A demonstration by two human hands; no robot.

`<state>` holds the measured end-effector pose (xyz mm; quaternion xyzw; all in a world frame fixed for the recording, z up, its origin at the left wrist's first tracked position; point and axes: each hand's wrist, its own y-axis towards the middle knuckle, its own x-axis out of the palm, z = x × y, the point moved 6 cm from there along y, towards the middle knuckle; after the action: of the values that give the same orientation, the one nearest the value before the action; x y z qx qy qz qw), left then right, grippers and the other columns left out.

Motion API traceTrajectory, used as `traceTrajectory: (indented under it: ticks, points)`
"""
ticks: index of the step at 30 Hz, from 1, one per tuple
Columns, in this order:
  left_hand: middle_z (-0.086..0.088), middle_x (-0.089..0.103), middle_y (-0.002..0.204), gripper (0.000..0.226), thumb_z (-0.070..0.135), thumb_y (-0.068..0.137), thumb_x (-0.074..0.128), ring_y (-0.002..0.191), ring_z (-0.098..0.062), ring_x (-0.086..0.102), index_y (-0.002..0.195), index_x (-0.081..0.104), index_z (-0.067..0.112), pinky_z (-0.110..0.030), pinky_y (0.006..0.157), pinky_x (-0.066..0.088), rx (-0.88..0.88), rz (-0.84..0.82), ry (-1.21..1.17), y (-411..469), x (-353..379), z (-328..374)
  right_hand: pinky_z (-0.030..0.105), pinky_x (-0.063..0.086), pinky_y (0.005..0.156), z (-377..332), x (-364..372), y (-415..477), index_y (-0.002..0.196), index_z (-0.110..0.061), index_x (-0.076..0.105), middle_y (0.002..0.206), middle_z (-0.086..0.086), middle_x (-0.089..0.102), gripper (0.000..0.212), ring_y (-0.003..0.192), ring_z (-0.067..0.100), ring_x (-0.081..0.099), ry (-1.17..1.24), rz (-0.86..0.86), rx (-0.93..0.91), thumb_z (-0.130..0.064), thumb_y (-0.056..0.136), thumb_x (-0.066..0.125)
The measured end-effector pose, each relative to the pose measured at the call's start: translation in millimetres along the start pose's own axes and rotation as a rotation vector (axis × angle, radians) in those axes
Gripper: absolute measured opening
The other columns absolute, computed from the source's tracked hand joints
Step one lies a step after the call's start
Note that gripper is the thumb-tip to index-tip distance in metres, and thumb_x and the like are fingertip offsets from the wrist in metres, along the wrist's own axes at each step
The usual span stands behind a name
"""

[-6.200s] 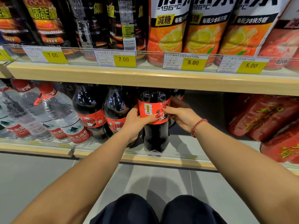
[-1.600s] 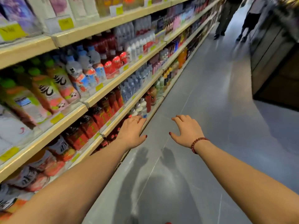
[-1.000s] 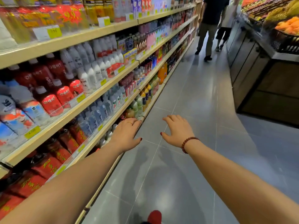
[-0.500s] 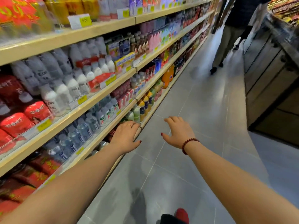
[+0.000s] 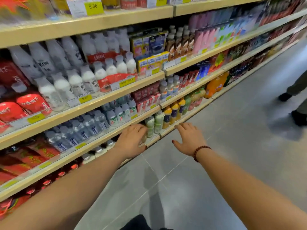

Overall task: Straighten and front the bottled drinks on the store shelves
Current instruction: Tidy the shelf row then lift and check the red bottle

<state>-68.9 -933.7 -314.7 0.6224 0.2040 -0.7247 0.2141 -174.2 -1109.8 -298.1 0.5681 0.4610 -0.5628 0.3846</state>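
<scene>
- Both hands are empty. The left hand (image 5: 132, 141) is flat with the fingers loosely spread, in front of the front edge of the lowest shelf (image 5: 197, 109). The right hand (image 5: 191, 140) is just as flat, out over the aisle floor (image 5: 232, 146).
- The nearest bottled drinks, the pale green bottles (image 5: 154, 124), stand upright at that front edge, just past the left fingertips. I cannot tell whether skin touches plastic.
- The whole view is smeared, which suggests the head is moving. A reach made mid-stride could swat a pale green bottle off the front edge and onto the floor.
- The small clear bottles (image 5: 83, 130) on the shelf above (image 5: 106, 136) are packed tight. Dragging one forward carelessly could tip its neighbours in a row.
- The left forearm runs close along the shelf edges, so a hasty swing might scrape a yellow price tag (image 5: 80, 145) loose.
- A passer-by's shoes (image 5: 299, 117) are at the right side of the aisle — crouching or stepping back without a glance risks a bump.
- The labels are too blurred to read here, so a bottle turned the wrong way could be missed — better to stop first
</scene>
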Motion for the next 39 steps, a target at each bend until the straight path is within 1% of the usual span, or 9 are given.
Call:
traceTrajectory:
  ticks: [5, 14, 18, 22, 26, 31, 34, 36, 39]
  points:
    - [-0.006, 0.043, 0.145, 0.072, 0.046, 0.080, 0.062, 0.133, -0.026, 0.038, 0.142, 0.041, 0.017, -0.033, 0.110, 0.029, -0.148, -0.040, -0.005, 20.6, 21.6, -41.3, 0.035, 0.038, 0.097, -11.1, 22.0, 66.9, 0.127, -0.018, 0.050, 0.126, 0.004, 0.053, 0.052, 0.117, 0.026, 0.046, -0.009, -0.038, -0.164, -0.049, 0.086, 0.056]
    - [-0.006, 0.033, 0.151, 0.072, 0.044, 0.085, 0.057, 0.137, -0.026, 0.031, 0.147, 0.029, 0.020, -0.037, 0.112, 0.023, -0.413, -0.183, -0.071, 33.0, 74.7, -114.0, 0.035, 0.035, 0.103, -49.8, 71.9, 167.2, 0.137, -0.019, 0.043, 0.132, 0.002, 0.049, 0.060, 0.124, 0.024, 0.043, -0.019, -0.198, -0.333, -0.051, 0.087, 0.053]
    - [-0.006, 0.041, 0.145, 0.064, 0.043, 0.085, 0.061, 0.132, -0.025, 0.037, 0.140, 0.041, 0.019, -0.036, 0.109, 0.027, -0.494, -0.152, -0.114, 35.0, 78.5, -129.6, 0.036, 0.035, 0.101, -59.1, 83.9, 202.7, 0.138, -0.016, 0.042, 0.135, 0.004, 0.049, 0.063, 0.124, 0.026, 0.043, -0.026, -0.255, -0.396, -0.050, 0.086, 0.054]
    - [-0.004, 0.040, 0.147, 0.063, 0.041, 0.083, 0.062, 0.138, -0.024, 0.033, 0.140, 0.041, 0.022, -0.037, 0.112, 0.023, -0.678, -0.144, -0.197, 29.3, 88.3, -141.7, 0.035, 0.037, 0.096, -70.1, 97.5, 233.1, 0.133, -0.016, 0.047, 0.129, 0.005, 0.052, 0.058, 0.120, 0.026, 0.045, -0.038, -0.308, -0.505, -0.050, 0.086, 0.054]
    - [-0.006, 0.043, 0.144, 0.063, 0.041, 0.083, 0.063, 0.135, -0.026, 0.036, 0.139, 0.042, 0.020, -0.038, 0.109, 0.027, -0.846, -0.139, -0.262, 25.0, 100.3, -138.6, 0.035, 0.038, 0.099, -77.5, 111.5, 258.4, 0.133, -0.017, 0.047, 0.132, 0.005, 0.051, 0.057, 0.123, 0.026, 0.043, -0.060, -0.370, -0.643, -0.049, 0.087, 0.054]
    - [-0.010, 0.037, 0.151, 0.074, 0.045, 0.085, 0.062, 0.139, -0.028, 0.032, 0.147, 0.033, 0.018, -0.039, 0.112, 0.029, -1.064, -0.110, -0.345, 20.8, 124.6, -118.0, 0.033, 0.039, 0.101, -80.6, 131.1, 277.1, 0.141, -0.017, 0.043, 0.136, 0.006, 0.051, 0.063, 0.125, 0.026, 0.044, -0.037, -0.444, -0.826, -0.046, 0.087, 0.057]
    - [-0.011, 0.034, 0.154, 0.076, 0.045, 0.086, 0.062, 0.140, -0.029, 0.031, 0.149, 0.030, 0.018, -0.040, 0.112, 0.029, -1.182, -0.095, -0.437, 24.3, 145.1, -107.6, 0.034, 0.037, 0.104, -79.2, 150.6, 287.2, 0.139, -0.016, 0.046, 0.138, 0.007, 0.051, 0.061, 0.125, 0.029, 0.044, -0.039, -0.520, -0.894, -0.043, 0.086, 0.059]
    - [-0.012, 0.036, 0.152, 0.075, 0.042, 0.086, 0.065, 0.139, -0.029, 0.033, 0.148, 0.032, 0.016, -0.039, 0.110, 0.031, -1.255, -0.028, -0.515, 25.7, 160.8, -101.0, 0.036, 0.038, 0.102, -79.0, 164.9, 296.2, 0.131, -0.013, 0.053, 0.134, 0.010, 0.055, 0.054, 0.121, 0.031, 0.047, -0.024, -0.532, -0.941, -0.038, 0.085, 0.064]
    - [-0.016, 0.043, 0.146, 0.073, 0.034, 0.084, 0.070, 0.133, -0.032, 0.040, 0.145, 0.040, 0.009, -0.037, 0.105, 0.034, -1.315, 0.109, -0.599, 27.5, 182.5, -93.8, 0.034, 0.041, 0.098, -77.0, 187.5, 310.1, 0.126, -0.010, 0.059, 0.127, 0.013, 0.059, 0.049, 0.117, 0.034, 0.051, 0.056, -0.553, -0.890, -0.032, 0.083, 0.069]
